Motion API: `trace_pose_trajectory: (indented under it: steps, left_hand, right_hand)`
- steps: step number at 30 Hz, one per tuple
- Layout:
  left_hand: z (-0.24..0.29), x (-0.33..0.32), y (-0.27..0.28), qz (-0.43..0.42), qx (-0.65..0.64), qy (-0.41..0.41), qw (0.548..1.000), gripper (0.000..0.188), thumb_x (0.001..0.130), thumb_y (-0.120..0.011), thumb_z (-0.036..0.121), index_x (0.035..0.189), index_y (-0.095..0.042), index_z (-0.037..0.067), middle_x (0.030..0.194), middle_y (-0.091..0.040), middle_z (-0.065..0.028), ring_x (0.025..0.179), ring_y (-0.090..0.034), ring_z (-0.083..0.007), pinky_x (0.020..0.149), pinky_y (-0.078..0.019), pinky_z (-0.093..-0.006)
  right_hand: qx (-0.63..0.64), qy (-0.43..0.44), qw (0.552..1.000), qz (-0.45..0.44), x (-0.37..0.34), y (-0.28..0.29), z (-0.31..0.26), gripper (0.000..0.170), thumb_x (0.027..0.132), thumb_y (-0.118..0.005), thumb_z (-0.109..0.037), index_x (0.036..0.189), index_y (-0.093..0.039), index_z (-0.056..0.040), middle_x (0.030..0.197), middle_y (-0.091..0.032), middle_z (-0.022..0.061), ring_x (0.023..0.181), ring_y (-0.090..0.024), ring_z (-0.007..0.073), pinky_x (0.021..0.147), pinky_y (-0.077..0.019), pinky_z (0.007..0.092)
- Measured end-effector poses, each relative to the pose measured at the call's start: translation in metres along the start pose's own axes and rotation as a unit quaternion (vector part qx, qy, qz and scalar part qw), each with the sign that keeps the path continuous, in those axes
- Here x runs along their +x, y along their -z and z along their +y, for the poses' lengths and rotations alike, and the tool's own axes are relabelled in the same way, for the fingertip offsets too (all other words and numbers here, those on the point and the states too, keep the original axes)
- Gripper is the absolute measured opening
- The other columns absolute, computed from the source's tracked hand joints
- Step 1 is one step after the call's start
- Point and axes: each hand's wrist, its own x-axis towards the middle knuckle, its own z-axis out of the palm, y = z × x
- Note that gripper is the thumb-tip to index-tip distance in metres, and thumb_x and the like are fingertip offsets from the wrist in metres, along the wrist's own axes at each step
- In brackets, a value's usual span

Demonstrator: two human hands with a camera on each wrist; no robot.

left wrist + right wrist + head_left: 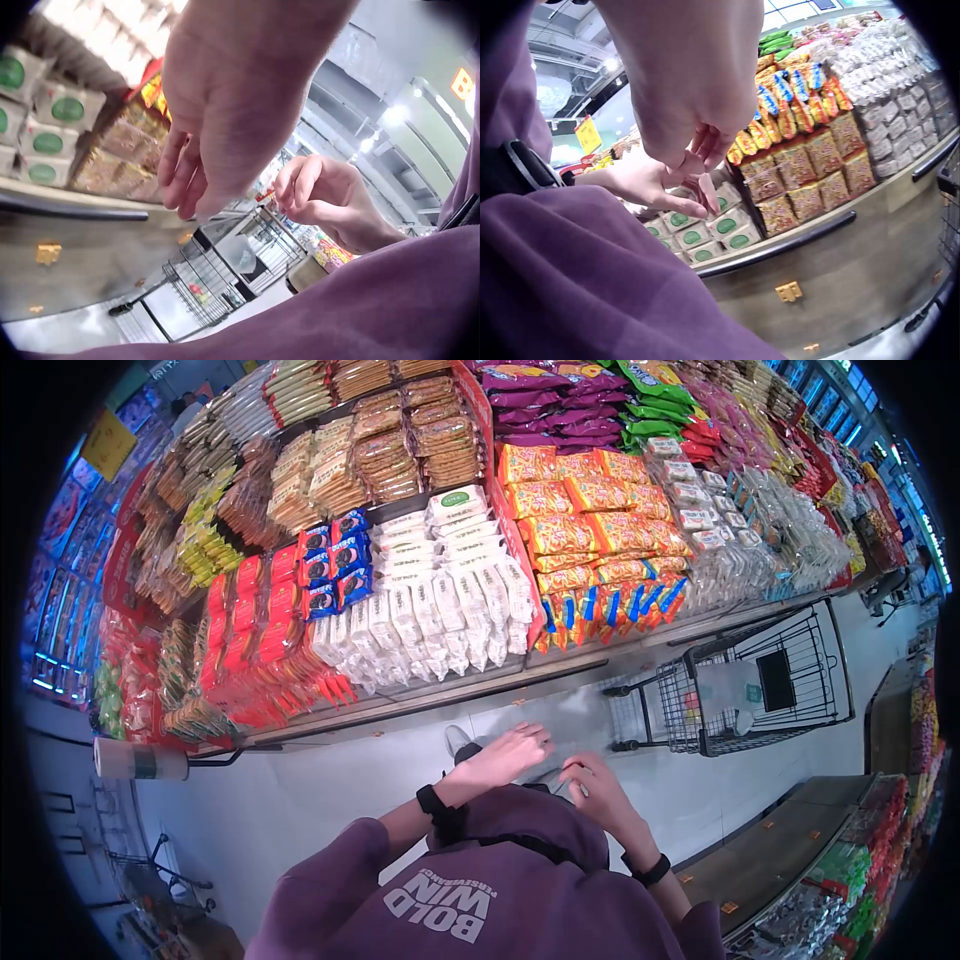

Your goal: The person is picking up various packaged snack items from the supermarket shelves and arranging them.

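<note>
Free room before the display (840, 262) ends rightward at a cart (690, 708).

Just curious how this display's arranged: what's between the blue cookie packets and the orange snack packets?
White packets, then a red divider, as the head view shows.

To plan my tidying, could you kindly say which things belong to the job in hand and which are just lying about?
Likely in the job: bare left hand, bare right hand; whether they hold anything is unclear.
Apparently just around: black wire shopping cart, white cylindrical roll, orange plastic packets, white wrapped packets.
</note>
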Motion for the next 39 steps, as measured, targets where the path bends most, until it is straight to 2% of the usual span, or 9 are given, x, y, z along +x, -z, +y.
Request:
trace_pose_trajectory:
  steps: [4, 5, 9, 19, 25, 32, 36, 37, 39]
  left_hand:
    - [0.024, 0.048, -0.057, -0.130, -0.002, 0.043, 0.991, 0.032, 0.080, -0.062, 0.002, 0.112, -0.061, 0.001, 0.112, -0.060, -0.0151, 0.116, -0.059, -0.0330, 0.100, -0.0468, -0.0411]
    - [0.015, 0.033, -0.088, 0.062, -0.001, -0.077, 0.995, 0.033, 0.082, -0.062, 0.001, 0.114, -0.061, 0.002, 0.115, -0.060, -0.0152, 0.119, -0.058, -0.0323, 0.099, -0.0486, -0.0409]
    - [0.013, 0.070, -0.131, -0.096, 0.028, -0.025, 0.995, 0.023, 0.080, -0.059, -0.004, 0.102, -0.065, 0.001, 0.114, -0.059, -0.0157, 0.117, -0.058, -0.0322, 0.096, -0.0498, -0.0421]
    - [0.016, 0.117, -0.119, -0.165, 0.039, 0.015, 0.985, 0.013, 0.080, -0.062, 0.000, 0.092, -0.064, 0.002, 0.086, -0.066, -0.0129, 0.095, -0.064, -0.0339, 0.091, -0.0480, -0.0431]
    - [0.022, 0.184, -0.122, -0.246, 0.004, 0.088, 0.965, 0.043, 0.080, -0.058, -0.003, 0.123, -0.060, 0.001, 0.119, -0.066, -0.0177, 0.110, -0.062, -0.0342, 0.100, -0.0464, -0.0432]
    - [0.021, 0.317, -0.146, -0.134, 0.007, -0.014, 0.991, 0.050, 0.082, -0.053, -0.004, 0.132, -0.055, 0.001, 0.146, -0.047, -0.0196, 0.133, -0.048, -0.0367, 0.111, -0.0411, -0.0430]
    - [0.031, 0.423, -0.175, -0.027, -0.101, -0.119, 0.987, 0.034, 0.083, -0.056, 0.001, 0.116, -0.061, -0.003, 0.122, -0.062, -0.0201, 0.116, -0.059, -0.0348, 0.103, -0.0458, -0.0448]
    - [0.027, 0.438, -0.185, -0.073, -0.060, -0.123, 0.988, 0.026, 0.085, -0.057, 0.004, 0.110, -0.062, -0.001, 0.117, -0.063, -0.0168, 0.112, -0.059, -0.0331, 0.099, -0.0470, -0.0440]
    - [0.018, 0.454, -0.210, -0.113, -0.028, -0.132, 0.984, 0.014, 0.091, -0.059, 0.014, 0.096, -0.064, 0.001, 0.100, -0.064, -0.0120, 0.101, -0.061, -0.0305, 0.090, -0.0488, -0.0430]
  right_hand:
    - [-0.008, -0.051, 0.998, 0.029, -0.056, 0.027, 0.016, 0.017, 0.079, -0.065, 0.007, 0.091, -0.063, -0.0041, 0.098, -0.062, 0.0103, 0.095, -0.061, 0.0305, 0.079, -0.0510, 0.0391]
    - [-0.003, -0.075, 0.997, 0.022, -0.072, 0.033, 0.022, 0.017, 0.079, -0.065, 0.008, 0.091, -0.063, -0.0040, 0.098, -0.062, 0.0106, 0.095, -0.061, 0.0307, 0.079, -0.0510, 0.0392]
    - [-0.002, -0.139, 0.990, 0.007, -0.130, 0.045, 0.045, 0.018, 0.079, -0.062, 0.008, 0.094, -0.063, -0.0034, 0.100, -0.062, 0.0124, 0.099, -0.061, 0.0321, 0.084, -0.0506, 0.0407]
    - [-0.042, -0.199, 0.979, 0.024, -0.159, 0.083, 0.083, 0.024, 0.085, -0.064, 0.001, 0.108, -0.064, -0.0050, 0.124, -0.061, 0.0133, 0.116, -0.056, 0.0337, 0.098, -0.0471, 0.0420]
    - [-0.084, -0.224, 0.971, -0.003, -0.144, 0.115, 0.147, 0.040, 0.087, -0.068, -0.007, 0.125, -0.057, -0.0080, 0.147, -0.045, 0.0178, 0.130, -0.046, 0.0385, 0.106, -0.0415, 0.0469]
    - [-0.200, -0.268, 0.942, 0.031, -0.145, 0.175, 0.228, 0.054, 0.085, -0.070, -0.010, 0.135, -0.049, -0.0060, 0.159, -0.024, 0.0211, 0.142, -0.032, 0.0402, 0.109, -0.0356, 0.0527]
    - [-0.163, -0.338, 0.926, 0.045, -0.159, 0.207, 0.285, 0.052, 0.086, -0.069, -0.012, 0.134, -0.049, -0.0061, 0.141, -0.050, 0.0235, 0.128, -0.050, 0.0392, 0.104, -0.0411, 0.0499]
    - [-0.119, -0.361, 0.925, 0.005, -0.159, 0.214, 0.297, 0.047, 0.087, -0.067, -0.014, 0.131, -0.051, -0.0049, 0.113, -0.068, 0.0228, 0.105, -0.064, 0.0398, 0.092, -0.0491, 0.0479]
    - [-0.076, -0.393, 0.916, -0.037, -0.162, 0.222, 0.312, 0.044, 0.089, -0.066, -0.015, 0.129, -0.052, -0.0036, 0.100, -0.070, 0.0222, 0.095, -0.067, 0.0405, 0.083, -0.0515, 0.0479]
